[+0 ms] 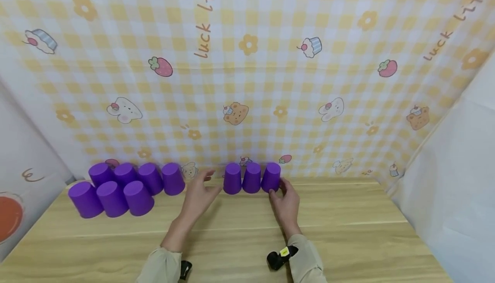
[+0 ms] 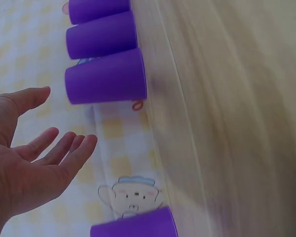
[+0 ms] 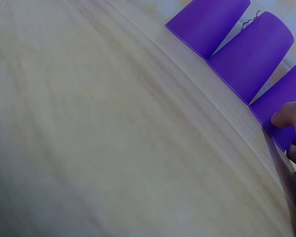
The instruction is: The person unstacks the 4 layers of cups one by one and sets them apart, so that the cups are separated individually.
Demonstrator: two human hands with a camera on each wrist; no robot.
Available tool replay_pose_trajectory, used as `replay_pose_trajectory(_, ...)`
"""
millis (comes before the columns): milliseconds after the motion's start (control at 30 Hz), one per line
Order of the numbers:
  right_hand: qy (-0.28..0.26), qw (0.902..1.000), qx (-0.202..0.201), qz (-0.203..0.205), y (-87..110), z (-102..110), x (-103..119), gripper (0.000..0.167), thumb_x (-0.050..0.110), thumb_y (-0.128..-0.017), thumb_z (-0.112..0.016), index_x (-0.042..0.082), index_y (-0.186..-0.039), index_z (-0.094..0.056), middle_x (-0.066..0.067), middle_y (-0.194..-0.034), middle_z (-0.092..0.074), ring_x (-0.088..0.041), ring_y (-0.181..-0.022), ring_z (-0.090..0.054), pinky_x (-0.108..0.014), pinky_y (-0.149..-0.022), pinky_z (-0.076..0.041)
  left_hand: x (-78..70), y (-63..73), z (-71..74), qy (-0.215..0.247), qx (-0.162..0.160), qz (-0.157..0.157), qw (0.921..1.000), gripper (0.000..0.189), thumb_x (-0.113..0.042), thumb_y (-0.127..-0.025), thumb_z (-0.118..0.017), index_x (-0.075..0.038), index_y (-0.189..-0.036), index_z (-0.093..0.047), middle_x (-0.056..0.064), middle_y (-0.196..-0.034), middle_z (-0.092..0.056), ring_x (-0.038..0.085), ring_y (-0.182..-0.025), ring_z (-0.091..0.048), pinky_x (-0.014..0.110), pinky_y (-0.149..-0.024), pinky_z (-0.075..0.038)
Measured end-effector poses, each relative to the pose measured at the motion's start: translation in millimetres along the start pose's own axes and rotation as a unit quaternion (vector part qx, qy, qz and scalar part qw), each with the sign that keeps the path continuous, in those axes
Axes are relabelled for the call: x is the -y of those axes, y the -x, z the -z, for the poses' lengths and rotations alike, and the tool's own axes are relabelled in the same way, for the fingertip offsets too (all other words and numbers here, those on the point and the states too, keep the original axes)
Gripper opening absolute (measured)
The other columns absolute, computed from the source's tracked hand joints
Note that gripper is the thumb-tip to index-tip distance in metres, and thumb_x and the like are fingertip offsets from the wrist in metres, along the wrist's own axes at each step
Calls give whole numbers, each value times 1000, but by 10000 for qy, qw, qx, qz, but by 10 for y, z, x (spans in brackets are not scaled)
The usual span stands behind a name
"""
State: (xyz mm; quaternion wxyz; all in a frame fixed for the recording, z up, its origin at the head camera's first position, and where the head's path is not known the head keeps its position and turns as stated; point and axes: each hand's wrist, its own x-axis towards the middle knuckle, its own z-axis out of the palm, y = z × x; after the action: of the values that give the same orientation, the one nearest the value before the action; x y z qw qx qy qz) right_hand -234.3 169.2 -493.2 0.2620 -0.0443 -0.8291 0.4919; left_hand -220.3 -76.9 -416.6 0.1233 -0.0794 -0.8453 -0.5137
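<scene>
Three purple cups stand upside down in a row at the back of the table: a left cup, a middle cup and a right cup. My right hand holds the right cup low on its side; in the right wrist view the thumb lies on the cup's wall near its rim. Left of this row, my left hand is held with thumb and fingers spread and nothing between them. The left wrist view shows it apart from the nearest cup.
More upside-down purple cups stand at the left: several in a back row and three in a front row. A checked cloth hangs close behind the wooden table. White sheets flank both sides.
</scene>
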Motion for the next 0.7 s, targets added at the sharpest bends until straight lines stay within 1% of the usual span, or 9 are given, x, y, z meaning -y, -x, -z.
replay_pose_trajectory(67,-8,10000,11,-21,-2,5,13,45,1,-76,-72,-4,-119,-57,-19,-110,-63,-31,-104,-59,-36,-93,-47,-11,-46,-55,-18,-15,-106,9999,51,-9,-77,-74,4,-122,-53,21,-121,-56,36,-107,-54,46,-84,-51)
replay_pose_trajectory(200,-33,10000,-2,13,-1,14,29,45,0,-76,-72,-5,-118,-57,-20,-109,-63,-31,-103,-59,-37,-93,-47,-16,-140,-168,-284,12,-372,9989,48,-10,-78,-74,6,-119,-55,23,-117,-57,38,-105,-54,49,-87,-47)
replay_pose_trajectory(267,-31,10000,-21,40,3,14,27,45,0,-76,-72,-5,-118,-57,-20,-109,-63,-31,-103,-60,-37,-93,-47,-19,-181,-220,-463,43,-439,9980,48,-10,-78,-74,7,-118,-54,24,-115,-57,38,-104,-54,49,-89,-46)
replay_pose_trajectory(367,-32,10000,0,42,14,16,24,45,-1,-76,-72,-5,-118,-57,-20,-108,-63,-32,-103,-60,-37,-93,-47,-22,-229,-288,-546,120,-488,9972,48,-9,-78,-74,7,-118,-54,23,-113,-58,38,-105,-54,49,-91,-45)
replay_pose_trajectory(500,-51,10000,5,33,14,15,18,45,-1,-76,-72,-5,-118,-57,-20,-108,-63,-31,-103,-60,-37,-93,-47,1,-285,-353,-520,133,-519,9972,47,-9,-78,-74,6,-117,-54,21,-110,-59,36,-104,-55,47,-92,-44)
replay_pose_trajectory(600,-61,9999,-48,87,2,11,6,44,-2,-76,-72,-5,-117,-57,-20,-108,-63,-32,-103,-60,-37,-93,-47,34,-312,-381,-425,93,-492,9978,47,-10,-79,-74,6,-118,-53,21,-109,-59,35,-102,-56,45,-90,-46)
replay_pose_trajectory(700,-89,9999,-19,102,-5,3,8,44,-3,-76,-71,-5,-117,-57,-21,-109,-63,-31,-104,-59,-37,-94,-46,70,-321,-397,-284,42,-461,9985,45,-10,-81,-72,7,-118,-54,21,-107,-60,33,-98,-57,43,-86,-49)
